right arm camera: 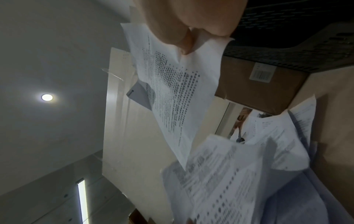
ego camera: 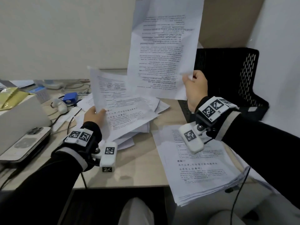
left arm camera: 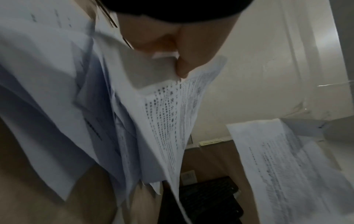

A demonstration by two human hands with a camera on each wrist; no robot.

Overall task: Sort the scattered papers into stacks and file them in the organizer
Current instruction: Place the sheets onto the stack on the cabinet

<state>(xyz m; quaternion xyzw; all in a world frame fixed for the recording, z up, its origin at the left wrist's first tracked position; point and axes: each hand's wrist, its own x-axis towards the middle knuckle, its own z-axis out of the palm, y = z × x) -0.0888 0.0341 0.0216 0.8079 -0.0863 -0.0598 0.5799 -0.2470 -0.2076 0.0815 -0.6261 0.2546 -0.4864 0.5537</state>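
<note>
My right hand (ego camera: 193,86) pinches the lower right corner of a printed sheet (ego camera: 164,51) and holds it upright above the desk; the same sheet (right arm camera: 172,91) hangs from the hand (right arm camera: 193,34) in the right wrist view. My left hand (ego camera: 95,116) grips the edge of a second printed sheet (ego camera: 120,101), lifted off the scattered pile (ego camera: 142,120). In the left wrist view the thumb (left arm camera: 184,66) presses on that sheet (left arm camera: 172,121). A squared stack of papers (ego camera: 199,166) lies at the desk's front right. The black mesh organizer (ego camera: 230,82) stands at the back right.
A white box (ego camera: 21,114) with a gold packet on top, a phone (ego camera: 27,142) on a laptop, cables and a blue device (ego camera: 69,97) crowd the left side. A brown cardboard box (right arm camera: 262,91) sits behind the organizer. Bare desk (ego camera: 138,166) shows between pile and stack.
</note>
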